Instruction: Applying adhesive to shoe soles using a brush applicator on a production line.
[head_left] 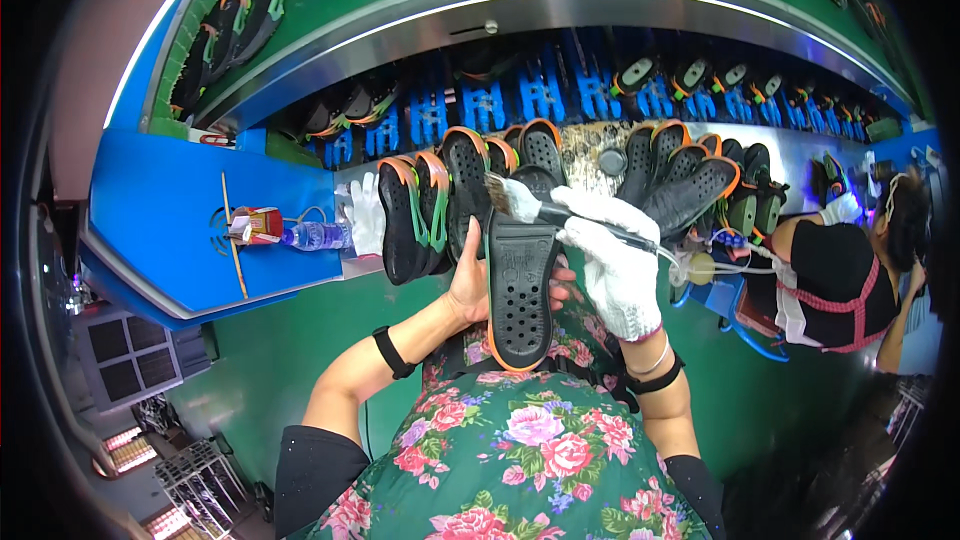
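While the left hand (472, 285) clasps the black sole (521, 285) by 2 edges, the gloved right hand (612, 262) pinches a brush (522, 202) near the sole's far end.

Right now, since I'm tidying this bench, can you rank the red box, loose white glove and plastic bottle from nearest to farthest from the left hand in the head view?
1. Loose white glove: left of the left hand.
2. Plastic bottle: farther left, between glove and box.
3. Red box: farthest left, over the blue tabletop.
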A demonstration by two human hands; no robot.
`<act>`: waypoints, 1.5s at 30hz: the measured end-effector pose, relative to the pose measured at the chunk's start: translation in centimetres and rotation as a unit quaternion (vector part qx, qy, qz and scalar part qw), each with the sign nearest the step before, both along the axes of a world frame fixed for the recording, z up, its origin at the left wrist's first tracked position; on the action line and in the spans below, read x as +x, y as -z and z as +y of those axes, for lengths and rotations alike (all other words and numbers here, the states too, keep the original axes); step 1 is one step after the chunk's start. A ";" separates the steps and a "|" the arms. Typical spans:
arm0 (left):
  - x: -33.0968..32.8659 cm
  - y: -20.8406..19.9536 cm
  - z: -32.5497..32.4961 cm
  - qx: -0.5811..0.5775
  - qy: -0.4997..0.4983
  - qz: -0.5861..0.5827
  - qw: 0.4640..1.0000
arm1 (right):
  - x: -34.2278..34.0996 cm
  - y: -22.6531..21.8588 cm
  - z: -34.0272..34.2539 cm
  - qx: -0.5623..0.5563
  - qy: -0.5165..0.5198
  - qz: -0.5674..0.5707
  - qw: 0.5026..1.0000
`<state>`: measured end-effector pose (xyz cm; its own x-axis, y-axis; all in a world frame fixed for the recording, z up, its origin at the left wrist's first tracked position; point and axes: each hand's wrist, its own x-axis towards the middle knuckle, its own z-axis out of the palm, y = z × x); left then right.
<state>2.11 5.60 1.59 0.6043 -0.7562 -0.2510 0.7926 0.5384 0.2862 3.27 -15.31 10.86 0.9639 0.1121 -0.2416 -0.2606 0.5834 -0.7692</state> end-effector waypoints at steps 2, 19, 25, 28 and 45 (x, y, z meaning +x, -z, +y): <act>-0.6 0.6 0.0 0.009 0.004 0.019 1.000 | 0.0 -0.6 0.4 -0.073 0.007 -0.022 0.997; 1.7 -3.7 -4.7 0.167 -0.201 -0.018 0.965 | 2.7 -1.2 1.7 -0.522 0.123 -0.470 0.701; 2.4 -0.4 -2.8 -0.072 -0.192 -0.026 0.978 | 2.3 -1.6 0.5 -0.405 0.073 -0.425 0.806; 2.7 -1.0 -2.6 -0.147 -0.176 -0.041 0.973 | 2.4 -1.7 0.0 -0.485 0.087 -0.448 0.746; 3.4 3.3 -1.1 0.134 -0.241 -0.113 0.955 | 1.6 0.7 0.1 -0.366 0.025 -0.485 0.794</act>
<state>5.54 4.47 -1.72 0.9273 -0.3045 -0.2180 0.3734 0.7080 0.5995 4.86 -15.26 10.17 0.7345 0.2398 0.6348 0.6714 -0.1209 -0.7311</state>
